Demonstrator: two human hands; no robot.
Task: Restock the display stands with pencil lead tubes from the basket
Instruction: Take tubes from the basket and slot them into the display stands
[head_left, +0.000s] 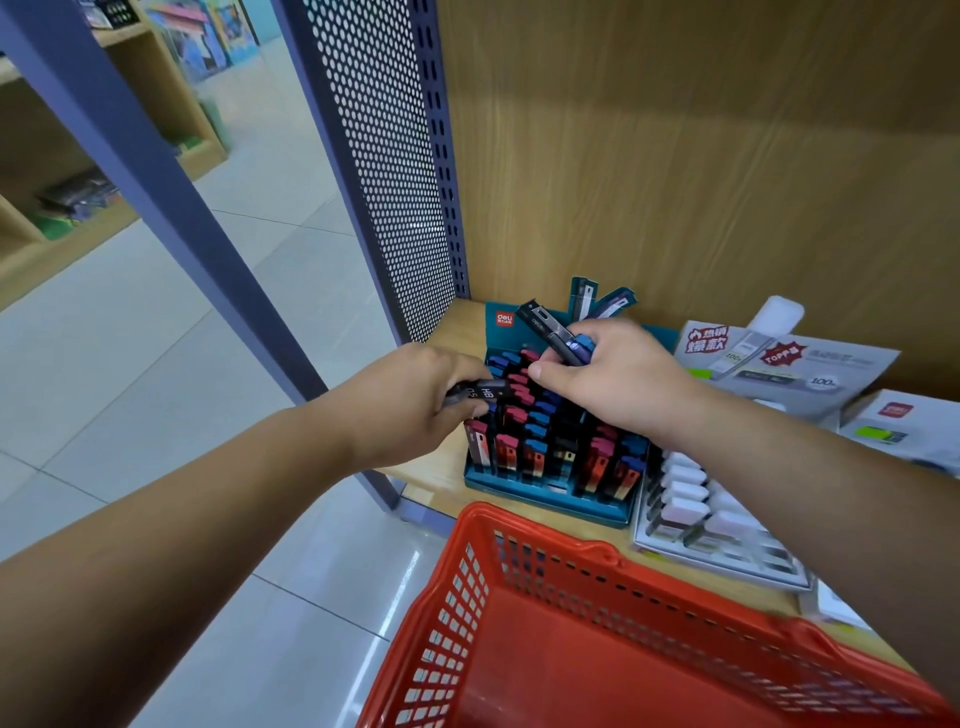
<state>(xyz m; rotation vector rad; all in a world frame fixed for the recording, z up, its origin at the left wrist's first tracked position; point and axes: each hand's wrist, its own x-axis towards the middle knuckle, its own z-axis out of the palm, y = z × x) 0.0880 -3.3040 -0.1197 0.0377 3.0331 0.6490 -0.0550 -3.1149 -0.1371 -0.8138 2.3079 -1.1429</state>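
Pale glossy floor tiles (156, 364) run past a purple post (166, 208) and a perforated metal panel (384, 156). A wood-grain back wall (701, 156) stands behind it. Wooden shelving (166, 88) lines the far side.

teal stand (545, 496): rows of upright red- and blue-capped tubes (506, 452) | white stand (719, 564): just beside | red basket (613, 566): in front

Wooden shelf (434, 480), teal display stand (545, 494), white stand (727, 564)

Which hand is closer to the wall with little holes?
Left. The left hand is beside the bottom of the holey wall; the right hand is farther right, over the blue stand.
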